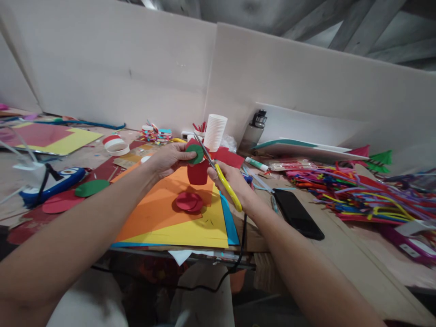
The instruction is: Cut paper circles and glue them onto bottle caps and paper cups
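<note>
My left hand (170,160) pinches a green paper circle (195,154) together with red paper (197,174) behind it. In my right hand (235,179) is a pair of scissors with yellow handles (229,188). Their blades point up and left, against the right edge of the held paper. Below both hands, a few red paper circles (187,201) lie on sheets of orange (150,215) and yellow paper (204,234). Another red piece (230,157) shows just behind my right hand; whether it joins the held paper I cannot tell.
A stack of white paper cups (216,131) stands behind my hands. On the right are a black phone (298,213), a glue stick (257,164) and many pipe cleaners (354,188). Green (91,187) and red paper ovals (64,201) lie left beside a blue tool (54,184). White panels rise behind.
</note>
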`<state>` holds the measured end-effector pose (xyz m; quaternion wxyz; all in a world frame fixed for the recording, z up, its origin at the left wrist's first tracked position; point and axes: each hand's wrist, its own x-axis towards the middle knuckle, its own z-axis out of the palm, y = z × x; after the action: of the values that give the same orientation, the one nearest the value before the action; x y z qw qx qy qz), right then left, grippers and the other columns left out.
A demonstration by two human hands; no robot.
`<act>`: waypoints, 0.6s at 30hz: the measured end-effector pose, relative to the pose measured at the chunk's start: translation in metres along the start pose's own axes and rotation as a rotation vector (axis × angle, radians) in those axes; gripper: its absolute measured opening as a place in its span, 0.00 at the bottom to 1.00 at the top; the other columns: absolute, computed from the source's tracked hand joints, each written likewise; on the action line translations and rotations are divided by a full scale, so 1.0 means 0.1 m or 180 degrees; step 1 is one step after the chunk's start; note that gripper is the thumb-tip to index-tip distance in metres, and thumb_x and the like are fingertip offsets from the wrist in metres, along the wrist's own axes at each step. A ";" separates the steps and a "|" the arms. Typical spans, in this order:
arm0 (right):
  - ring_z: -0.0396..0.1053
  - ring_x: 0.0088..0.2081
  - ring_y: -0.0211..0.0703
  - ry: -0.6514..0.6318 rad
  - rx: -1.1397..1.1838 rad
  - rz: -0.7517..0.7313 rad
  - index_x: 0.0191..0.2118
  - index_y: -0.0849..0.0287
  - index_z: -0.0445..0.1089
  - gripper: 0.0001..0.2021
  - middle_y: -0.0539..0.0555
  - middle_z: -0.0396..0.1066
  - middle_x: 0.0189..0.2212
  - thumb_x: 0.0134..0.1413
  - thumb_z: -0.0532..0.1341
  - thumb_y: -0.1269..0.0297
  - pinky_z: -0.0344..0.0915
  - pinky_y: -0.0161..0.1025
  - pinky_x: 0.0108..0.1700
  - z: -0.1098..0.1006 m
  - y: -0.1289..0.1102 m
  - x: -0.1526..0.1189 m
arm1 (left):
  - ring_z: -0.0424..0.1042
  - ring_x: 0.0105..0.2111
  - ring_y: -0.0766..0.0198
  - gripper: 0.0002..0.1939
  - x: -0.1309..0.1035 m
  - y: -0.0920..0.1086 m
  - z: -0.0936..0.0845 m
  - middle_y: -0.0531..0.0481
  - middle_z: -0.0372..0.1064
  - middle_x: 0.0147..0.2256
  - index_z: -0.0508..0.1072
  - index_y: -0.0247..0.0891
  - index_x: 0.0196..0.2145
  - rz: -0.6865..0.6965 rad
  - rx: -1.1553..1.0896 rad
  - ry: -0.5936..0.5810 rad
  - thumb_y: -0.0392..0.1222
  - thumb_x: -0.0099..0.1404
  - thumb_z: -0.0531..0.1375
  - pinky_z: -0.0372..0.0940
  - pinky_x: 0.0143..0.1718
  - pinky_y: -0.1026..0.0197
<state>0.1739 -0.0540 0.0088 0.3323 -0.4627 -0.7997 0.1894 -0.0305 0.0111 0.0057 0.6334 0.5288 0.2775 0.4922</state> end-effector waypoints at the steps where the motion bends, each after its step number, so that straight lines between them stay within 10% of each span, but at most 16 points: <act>1: 0.58 0.27 0.36 0.0015 0.0019 -0.0013 0.33 0.58 0.64 0.22 0.49 0.64 0.27 0.60 0.53 0.42 0.54 0.34 0.30 0.00 -0.01 0.00 | 0.74 0.32 0.63 0.12 0.00 0.00 0.00 0.45 0.77 0.31 0.79 0.32 0.30 0.0001 0.0011 0.0001 0.37 0.46 0.73 0.68 0.39 0.61; 18: 0.56 0.28 0.35 -0.0071 0.0014 -0.0177 0.31 0.58 0.62 0.21 0.48 0.61 0.27 0.61 0.53 0.44 0.52 0.34 0.31 0.01 0.01 0.00 | 0.75 0.33 0.61 0.12 0.04 0.09 -0.15 0.42 0.78 0.33 0.81 0.32 0.31 -0.0184 0.0420 -0.0319 0.37 0.47 0.72 0.68 0.38 0.62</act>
<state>0.1740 -0.0538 0.0073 0.3295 -0.4375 -0.8155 0.1870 -0.0453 0.0199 0.0107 0.6242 0.5850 0.2925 0.4273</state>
